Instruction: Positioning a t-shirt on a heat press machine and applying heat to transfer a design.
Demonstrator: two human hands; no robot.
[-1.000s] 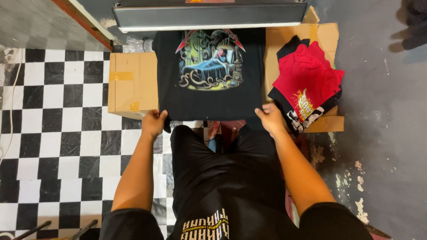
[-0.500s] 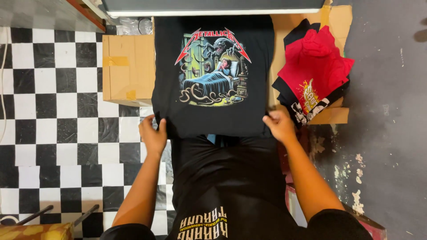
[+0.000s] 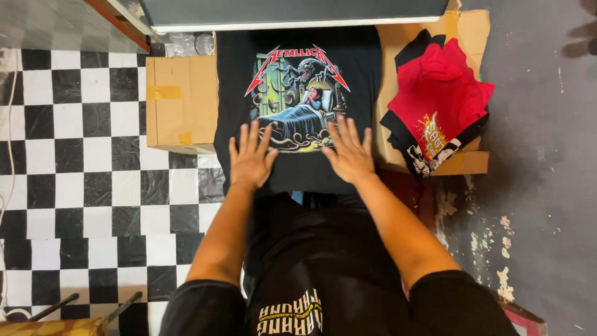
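A black T-shirt (image 3: pixel 239 81) with a colourful printed picture lies spread flat on a platen in front of me. My left hand (image 3: pixel 250 158) rests palm down on its lower left part, fingers spread. Flat on the lower right part lies my right hand (image 3: pixel 349 152), fingers apart, just below the print. Neither hand holds anything. The shirt's bottom edge hangs toward my body.
A cardboard box (image 3: pixel 181 102) sits left of the shirt. On another cardboard box (image 3: pixel 466 31) at the right lies a pile of red and black shirts (image 3: pixel 435 102). A press head (image 3: pixel 292 12) spans the top. Checkered floor (image 3: pixel 74 155) lies left, grey concrete (image 3: pixel 541 155) right.
Both hands let go of the shirt's lower edge and moved up onto the fabric, now lying flat with fingers spread. The view shifted, so the shirt sits lower in frame.
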